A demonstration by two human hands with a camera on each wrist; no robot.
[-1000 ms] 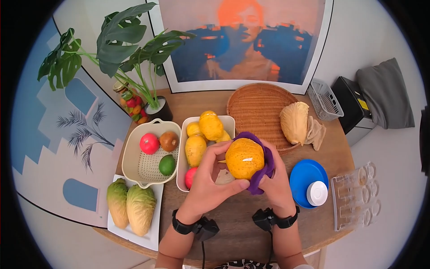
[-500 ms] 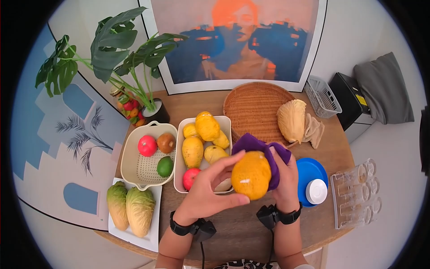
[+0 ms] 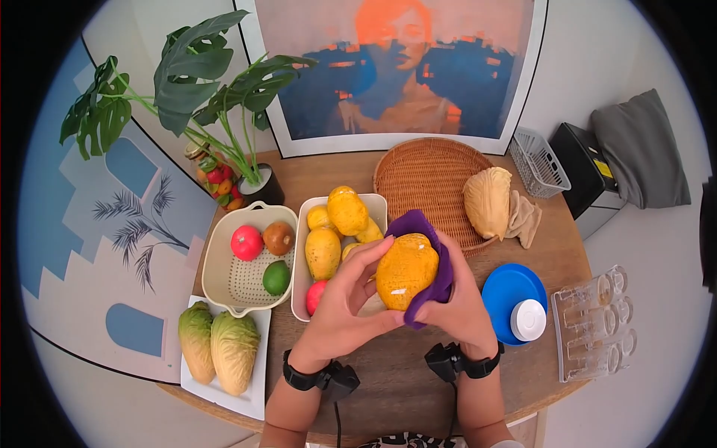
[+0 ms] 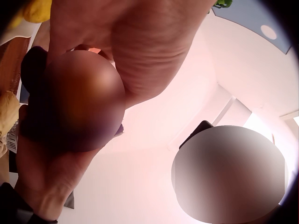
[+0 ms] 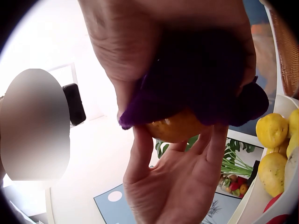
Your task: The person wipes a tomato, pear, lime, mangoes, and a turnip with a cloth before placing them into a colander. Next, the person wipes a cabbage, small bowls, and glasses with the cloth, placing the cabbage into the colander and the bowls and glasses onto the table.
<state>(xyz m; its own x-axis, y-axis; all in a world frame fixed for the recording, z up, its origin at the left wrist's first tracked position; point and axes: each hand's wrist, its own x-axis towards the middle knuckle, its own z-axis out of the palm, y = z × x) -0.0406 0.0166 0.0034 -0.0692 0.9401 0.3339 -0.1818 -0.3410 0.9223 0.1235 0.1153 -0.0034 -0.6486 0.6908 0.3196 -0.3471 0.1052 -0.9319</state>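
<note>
A yellow mango-like fruit (image 3: pixel 407 272) is held up between both hands above the table's front half. The left hand (image 3: pixel 343 310) grips its left side, thumb low and fingers at the top. A purple cloth (image 3: pixel 442 278) wraps the fruit's right side, pressed there by the right hand (image 3: pixel 464 306). In the right wrist view the cloth (image 5: pixel 196 84) covers most of the fruit (image 5: pixel 175 127), and the left hand (image 5: pixel 173 191) touches its far side. The left wrist view shows the fruit (image 4: pixel 86 100) blurred.
Behind the left hand stands a white bin (image 3: pixel 300 291) of yellow fruits; left of it, a cream basket (image 3: pixel 213 280). Cabbages (image 3: pixel 234 351) lie on a plate. A wicker tray (image 3: pixel 418 179), blue plate (image 3: pixel 495 287) and glasses (image 3: pixel 609 325) are at the right.
The fruit first came down and right and turned, with the cloth bunched behind it; now it is back up and left, and the cloth lies along its right side.
</note>
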